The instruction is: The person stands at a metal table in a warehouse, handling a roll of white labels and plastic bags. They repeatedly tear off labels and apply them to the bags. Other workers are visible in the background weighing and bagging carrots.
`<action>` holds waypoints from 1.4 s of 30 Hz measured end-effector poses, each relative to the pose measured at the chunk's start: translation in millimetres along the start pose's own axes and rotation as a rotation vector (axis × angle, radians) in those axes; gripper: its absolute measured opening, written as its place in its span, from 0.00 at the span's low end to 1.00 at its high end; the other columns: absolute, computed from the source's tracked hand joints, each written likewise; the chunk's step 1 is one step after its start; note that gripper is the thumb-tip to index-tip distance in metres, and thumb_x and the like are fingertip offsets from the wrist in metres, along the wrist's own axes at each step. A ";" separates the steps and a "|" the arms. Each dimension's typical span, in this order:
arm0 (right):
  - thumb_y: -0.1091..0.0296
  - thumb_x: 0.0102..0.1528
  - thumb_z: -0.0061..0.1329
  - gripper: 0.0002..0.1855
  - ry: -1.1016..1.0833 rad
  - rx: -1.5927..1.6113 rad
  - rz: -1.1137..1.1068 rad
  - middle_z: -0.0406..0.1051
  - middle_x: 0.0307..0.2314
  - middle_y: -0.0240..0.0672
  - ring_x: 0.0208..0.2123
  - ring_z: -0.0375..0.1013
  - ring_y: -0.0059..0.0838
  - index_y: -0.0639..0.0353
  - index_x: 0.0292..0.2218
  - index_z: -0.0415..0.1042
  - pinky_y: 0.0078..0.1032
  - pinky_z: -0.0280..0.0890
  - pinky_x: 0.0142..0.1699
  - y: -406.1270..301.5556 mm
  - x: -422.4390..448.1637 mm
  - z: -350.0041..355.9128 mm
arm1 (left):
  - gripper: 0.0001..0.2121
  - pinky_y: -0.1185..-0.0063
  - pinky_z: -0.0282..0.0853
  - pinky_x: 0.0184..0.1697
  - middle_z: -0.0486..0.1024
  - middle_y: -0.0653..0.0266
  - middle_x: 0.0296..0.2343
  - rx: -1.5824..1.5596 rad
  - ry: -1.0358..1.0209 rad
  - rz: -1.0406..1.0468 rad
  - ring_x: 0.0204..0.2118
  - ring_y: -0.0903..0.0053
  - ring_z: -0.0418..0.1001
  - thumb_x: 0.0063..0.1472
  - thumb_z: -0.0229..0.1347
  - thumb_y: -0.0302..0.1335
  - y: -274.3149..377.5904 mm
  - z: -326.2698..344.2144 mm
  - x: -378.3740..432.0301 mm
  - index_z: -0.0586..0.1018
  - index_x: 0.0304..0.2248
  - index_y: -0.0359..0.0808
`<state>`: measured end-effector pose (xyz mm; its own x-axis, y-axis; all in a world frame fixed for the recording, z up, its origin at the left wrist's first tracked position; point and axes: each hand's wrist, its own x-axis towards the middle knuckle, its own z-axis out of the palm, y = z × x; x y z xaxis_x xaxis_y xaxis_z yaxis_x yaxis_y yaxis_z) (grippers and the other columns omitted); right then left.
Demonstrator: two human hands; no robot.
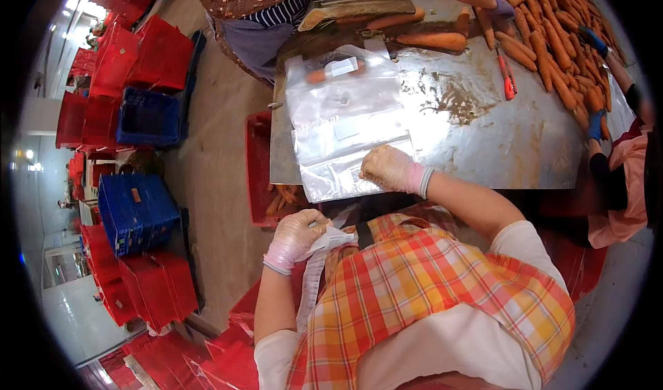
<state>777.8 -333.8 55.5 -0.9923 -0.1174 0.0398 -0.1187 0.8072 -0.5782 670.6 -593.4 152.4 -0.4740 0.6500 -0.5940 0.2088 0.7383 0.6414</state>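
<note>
My left hand [299, 239], in a thin translucent glove, pinches a strip of white labels [331, 238] near my waist; part of the strip hangs down beside my checked apron. My right hand [389, 170], gloved the same way, rests with curled fingers on clear plastic bags [352, 131] at the near edge of the metal table [518, 151]. Whether its fingers pinch anything cannot be made out. The bags lie overlapping, and some bear white labels. Under or in the farthest bag a carrot [316, 76] shows.
Carrots [554, 43] are heaped at the table's far right, near co-workers' gloved hands. A red-handled knife [506, 76] lies on the table. Loose carrots [432, 41] lie beyond the bags. A red crate [259, 167] stands left of the table; stacked red and blue crates [137, 214] stand farther left.
</note>
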 end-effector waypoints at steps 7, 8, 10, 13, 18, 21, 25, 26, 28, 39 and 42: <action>0.58 0.55 0.47 0.15 -0.127 0.838 0.406 0.75 0.29 0.37 0.31 0.71 0.28 0.62 0.35 0.75 0.25 0.66 0.39 33.5 24.6 -20.2 | 0.08 0.84 0.66 0.31 0.72 0.68 0.26 -0.267 0.103 0.130 0.29 0.85 0.68 0.60 0.52 0.28 17.4 13.5 34.2 0.74 0.32 0.30; 0.58 0.55 0.48 0.16 -0.054 0.949 0.448 0.75 0.30 0.37 0.32 0.71 0.27 0.63 0.36 0.74 0.24 0.66 0.40 40.5 30.0 -30.6 | 0.07 0.83 0.65 0.29 0.72 0.68 0.25 -0.353 0.139 0.102 0.28 0.85 0.67 0.60 0.52 0.28 21.5 18.5 52.7 0.73 0.32 0.32; 0.61 0.55 0.49 0.16 0.247 1.156 0.656 0.74 0.33 0.37 0.35 0.70 0.25 0.66 0.38 0.73 0.20 0.65 0.44 51.7 43.6 -58.0 | 0.06 0.82 0.65 0.28 0.72 0.66 0.24 -0.548 0.196 0.056 0.26 0.85 0.67 0.61 0.52 0.28 26.3 31.9 87.9 0.73 0.30 0.33; 0.66 0.58 0.46 0.15 0.956 1.235 0.782 0.73 0.37 0.39 0.39 0.70 0.24 0.67 0.43 0.71 0.19 0.63 0.49 43.6 36.9 -98.7 | 0.07 0.78 0.66 0.29 0.73 0.64 0.22 -0.671 0.256 -0.026 0.24 0.82 0.66 0.61 0.51 0.27 18.1 51.0 127.9 0.73 0.28 0.32; 0.63 0.61 0.42 0.16 0.781 0.508 0.104 0.73 0.41 0.39 0.45 0.71 0.30 0.60 0.47 0.71 0.24 0.61 0.57 -20.1 -25.6 -93.0 | 0.03 0.78 0.66 0.30 0.73 0.62 0.22 -0.378 0.362 0.015 0.24 0.79 0.66 0.59 0.53 0.25 -19.9 68.9 151.9 0.73 0.30 0.34; 0.59 0.61 0.42 0.17 0.150 0.867 0.343 0.70 0.46 0.40 0.47 0.70 0.30 0.54 0.49 0.71 0.25 0.61 0.55 -28.7 -18.3 -32.8 | 0.02 0.79 0.64 0.31 0.69 0.65 0.20 -0.317 0.330 0.071 0.24 0.81 0.62 0.58 0.53 0.23 -33.5 67.1 147.5 0.73 0.29 0.35; 0.63 0.60 0.41 0.20 0.308 0.714 0.373 0.69 0.47 0.42 0.51 0.67 0.33 0.60 0.52 0.66 0.22 0.58 0.57 2.3 -5.3 21.8 | 0.04 0.81 0.63 0.32 0.69 0.67 0.20 -0.345 0.285 0.029 0.26 0.84 0.61 0.58 0.53 0.24 -37.8 63.4 136.0 0.71 0.28 0.35; 0.65 0.60 0.41 0.21 0.425 0.777 0.341 0.69 0.48 0.42 0.52 0.66 0.34 0.61 0.53 0.64 0.22 0.58 0.58 5.5 -4.1 27.8 | 0.04 0.81 0.63 0.32 0.69 0.67 0.21 -0.337 0.278 -0.012 0.26 0.83 0.62 0.58 0.54 0.24 -37.9 64.3 134.4 0.71 0.28 0.35; 0.67 0.60 0.41 0.21 0.432 0.798 0.303 0.68 0.49 0.42 0.52 0.66 0.34 0.62 0.54 0.63 0.21 0.58 0.58 4.9 -6.3 29.7 | 0.04 0.81 0.64 0.33 0.70 0.66 0.21 -0.359 0.294 0.012 0.26 0.82 0.64 0.59 0.54 0.24 -38.7 67.8 134.3 0.71 0.29 0.35; 0.75 0.57 0.40 0.21 0.054 0.173 0.023 0.68 0.46 0.40 0.50 0.66 0.41 0.54 0.52 0.64 0.27 0.60 0.55 -25.8 -17.7 5.9 | 0.12 0.70 0.68 0.40 0.78 0.52 0.31 -0.034 0.359 -0.099 0.36 0.58 0.75 0.55 0.57 0.35 -32.3 64.6 129.8 0.74 0.35 0.36; 0.75 0.55 0.43 0.23 0.046 0.124 -0.013 0.66 0.47 0.42 0.49 0.65 0.43 0.55 0.53 0.62 0.29 0.62 0.53 -26.6 -20.8 6.9 | 0.15 0.69 0.69 0.41 0.78 0.52 0.31 0.146 0.373 -0.126 0.37 0.56 0.75 0.53 0.57 0.36 -13.4 54.7 119.4 0.75 0.37 0.35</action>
<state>801.9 -356.8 64.4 -0.9917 -0.0979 0.0837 -0.1287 0.7279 -0.6735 658.0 -515.9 46.3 -0.7752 0.4633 -0.4295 0.2357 0.8429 0.4837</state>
